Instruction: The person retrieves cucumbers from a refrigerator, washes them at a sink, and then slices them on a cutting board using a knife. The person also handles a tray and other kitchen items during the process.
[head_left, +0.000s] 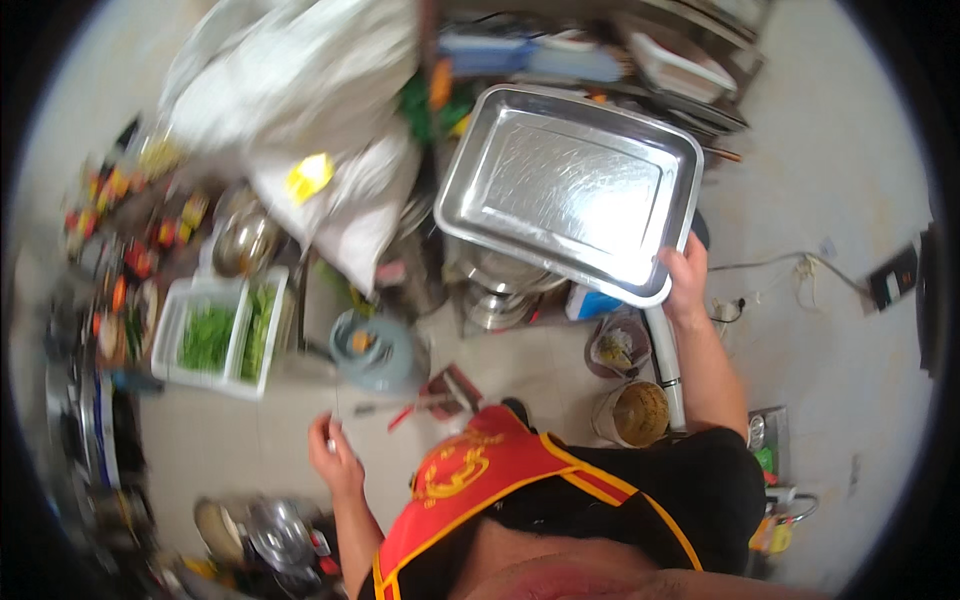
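Observation:
My right hand (685, 277) grips a shallow rectangular stainless steel tray (570, 184) by its near right corner, thumb on the rim. The tray's inside faces me and holds nothing; its bottom is scratched and reflects a bright light. Out to the other side, my left hand (335, 459) hangs over the tiled floor with its fingers loosely curled and the thumb apart. I see no object held in it. Below the tray, partly covered by it, stand steel pots or bowls (495, 304).
A white divided bin (169, 330) holds green vegetables. On the floor stand a grey-blue lidded container (379, 352), a dustpan (450, 390), a dirty bucket (640, 414) and a lined waste bin (619, 346). White sacks (300, 82) hang or lie at the upper left. A cable (780, 259) runs along the wall.

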